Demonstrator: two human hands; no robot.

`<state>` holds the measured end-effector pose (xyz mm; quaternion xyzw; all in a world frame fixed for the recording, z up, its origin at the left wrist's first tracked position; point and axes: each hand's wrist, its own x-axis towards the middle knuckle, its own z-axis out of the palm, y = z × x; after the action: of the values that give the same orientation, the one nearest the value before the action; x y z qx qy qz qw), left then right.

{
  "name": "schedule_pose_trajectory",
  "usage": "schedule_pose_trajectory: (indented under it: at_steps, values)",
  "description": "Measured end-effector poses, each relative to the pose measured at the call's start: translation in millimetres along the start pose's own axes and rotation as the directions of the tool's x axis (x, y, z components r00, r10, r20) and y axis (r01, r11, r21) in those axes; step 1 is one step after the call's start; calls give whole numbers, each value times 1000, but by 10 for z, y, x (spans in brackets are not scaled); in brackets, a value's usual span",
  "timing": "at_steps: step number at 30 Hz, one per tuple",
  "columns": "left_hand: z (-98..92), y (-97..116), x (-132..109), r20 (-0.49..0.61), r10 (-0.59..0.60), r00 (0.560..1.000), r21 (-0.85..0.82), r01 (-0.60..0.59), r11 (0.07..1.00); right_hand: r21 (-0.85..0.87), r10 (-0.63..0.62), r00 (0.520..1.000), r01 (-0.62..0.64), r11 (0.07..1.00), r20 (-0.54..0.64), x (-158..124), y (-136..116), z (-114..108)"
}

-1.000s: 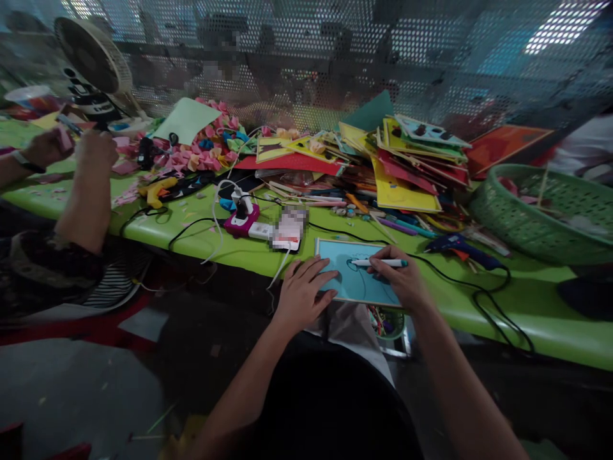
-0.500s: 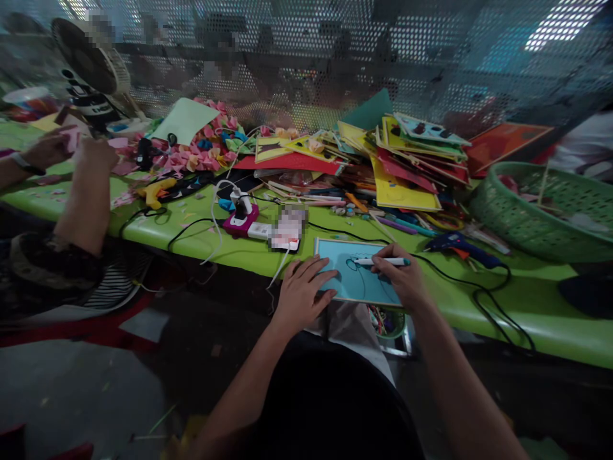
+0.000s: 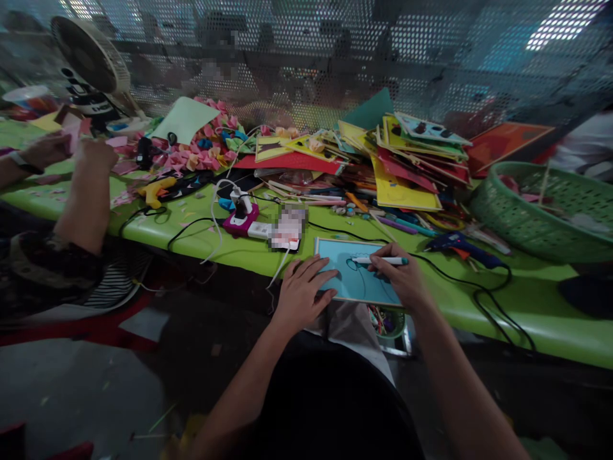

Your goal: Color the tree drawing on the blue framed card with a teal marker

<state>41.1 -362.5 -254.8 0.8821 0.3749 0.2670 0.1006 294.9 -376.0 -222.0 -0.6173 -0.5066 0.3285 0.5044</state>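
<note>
A blue board with a pale wooden edge lies at the front edge of the green table, with dark curved lines drawn on it. My left hand rests flat over its left side, fingers spread. In my right hand is a white marker, gripped between thumb and fingers, its tip at a small loop drawn on the board. The right palm hides the board's right corner.
Beyond the board are a phone, a magenta power strip and cables. To the right are a blue glue gun and a green basket. Colored boards are piled behind. At left, another person's hands hold pink paper.
The marker tip has shifted very slightly left on the board, my right hand moving with it. My left hand and the board stay in place.
</note>
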Motion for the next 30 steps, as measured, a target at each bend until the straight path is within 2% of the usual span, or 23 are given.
schedule_pose_trajectory:
  at_steps: [20, 30]
  values:
    - [-3, -1, 2, -1, -5, 1000, -1, 5, 1000, 8, 13, 998, -14, 1000, 66, -11, 41, -23]
    - [14, -11, 0, -7, 2, 1000, 6, -2, 1000, 22, 10, 999, -11, 1000, 37, 2, 51, -10]
